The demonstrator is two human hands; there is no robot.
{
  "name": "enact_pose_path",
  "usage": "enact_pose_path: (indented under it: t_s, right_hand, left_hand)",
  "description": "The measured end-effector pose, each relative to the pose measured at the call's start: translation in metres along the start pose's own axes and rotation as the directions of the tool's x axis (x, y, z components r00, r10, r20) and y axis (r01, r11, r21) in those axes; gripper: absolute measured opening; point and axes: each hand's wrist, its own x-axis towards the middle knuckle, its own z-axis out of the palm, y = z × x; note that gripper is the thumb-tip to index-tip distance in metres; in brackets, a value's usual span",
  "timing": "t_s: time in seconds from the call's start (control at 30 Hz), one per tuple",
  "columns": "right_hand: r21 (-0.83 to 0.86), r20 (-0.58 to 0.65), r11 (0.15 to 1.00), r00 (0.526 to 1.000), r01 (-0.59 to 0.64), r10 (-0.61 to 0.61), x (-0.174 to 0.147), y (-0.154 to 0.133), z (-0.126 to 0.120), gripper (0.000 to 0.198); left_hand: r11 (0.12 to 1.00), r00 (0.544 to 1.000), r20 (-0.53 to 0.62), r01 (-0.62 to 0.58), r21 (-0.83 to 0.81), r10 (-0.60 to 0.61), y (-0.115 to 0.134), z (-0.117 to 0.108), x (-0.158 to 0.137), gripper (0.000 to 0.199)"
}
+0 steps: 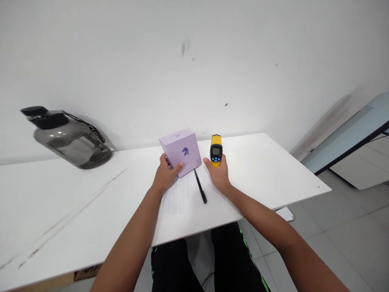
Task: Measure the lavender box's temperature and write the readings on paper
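My left hand (pixel 166 173) grips a lilac box (pixel 190 156) by its lower left side, thumb across the front face. The box is tilted and carries a dark blue horse-head mark. In my right hand (pixel 221 175) is a yellow and black infrared thermometer (pixel 216 152), held upright by its handle. Its small grey screen and blue buttons face me; I cannot read the screen. Between the hands a black pen (pixel 200 186) lies on the table, its tip close to the box's lower edge. A faintly printed paper sheet (pixel 176 198) lies under the left wrist.
A grey see-through water bottle (pixel 73 140) with a black lid stands at the left, near the wall. The white table (pixel 258 174) ends at a corner on the right. Beyond it a pale blue panel (pixel 349 134) leans. My legs are under the table's front edge.
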Motion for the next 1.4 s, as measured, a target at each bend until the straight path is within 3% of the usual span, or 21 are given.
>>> enact_pose_path:
  t_s: [1.4]
  right_hand:
    - [-0.062,0.100,0.997,0.994,0.039,-0.033,-0.0034,0.0030,0.0008,0.051]
  left_hand:
    - [1.000,1.000,0.002,0.016,-0.012,-0.016,0.0062,0.0000,-0.0036,0.094]
